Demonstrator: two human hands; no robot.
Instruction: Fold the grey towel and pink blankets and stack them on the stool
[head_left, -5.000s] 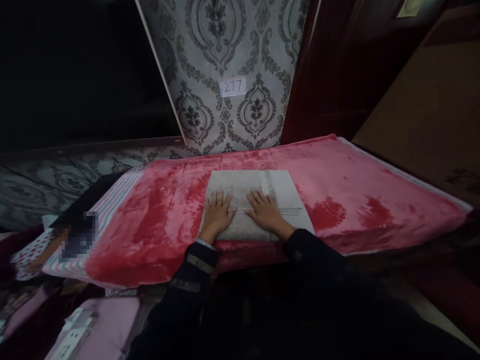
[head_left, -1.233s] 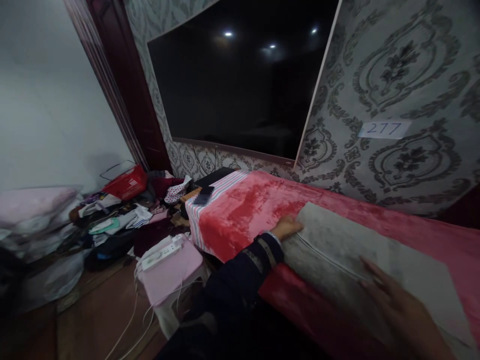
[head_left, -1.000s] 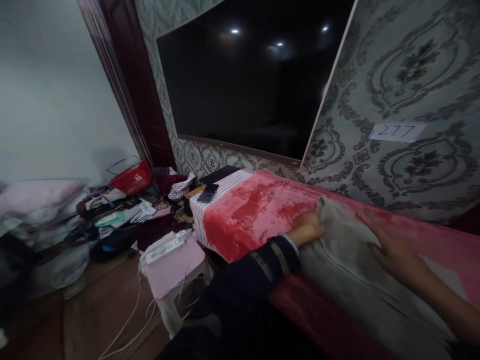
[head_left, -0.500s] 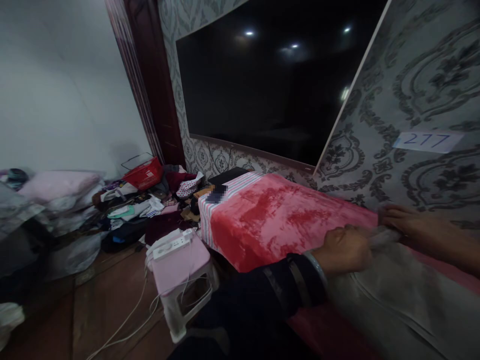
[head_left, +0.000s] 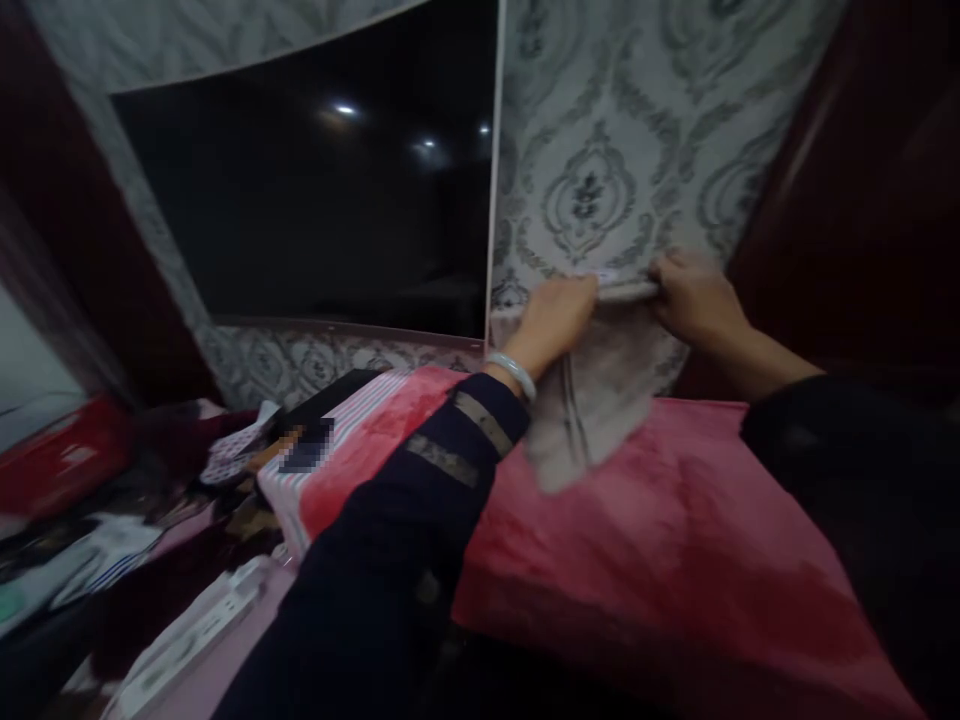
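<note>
A greyish-beige cloth garment [head_left: 600, 400] with dark double stripes hangs between my hands, in the air over the red blanket [head_left: 645, 520]. Its kind is hard to make out because of the blur. My left hand [head_left: 556, 318], with a pale bangle at the wrist, is closed on one upper corner. On the other end of the same top edge my right hand [head_left: 697, 295] is closed too. The edge between them is pulled fairly straight, and the lower part falls loosely toward the blanket.
A large dark television [head_left: 337, 200] hangs on the patterned wall. At lower left, a white power strip [head_left: 195, 640] lies on a pink stool. Beyond are heaped clothes [head_left: 112, 560] and a red basket [head_left: 67, 450]. A dark pixelated patch [head_left: 307, 445] covers something on the blanket's striped end.
My view has swung right. Both hands have raised the cloth off the surface, and it now hangs down between them, where before it lay spread low at the right.
</note>
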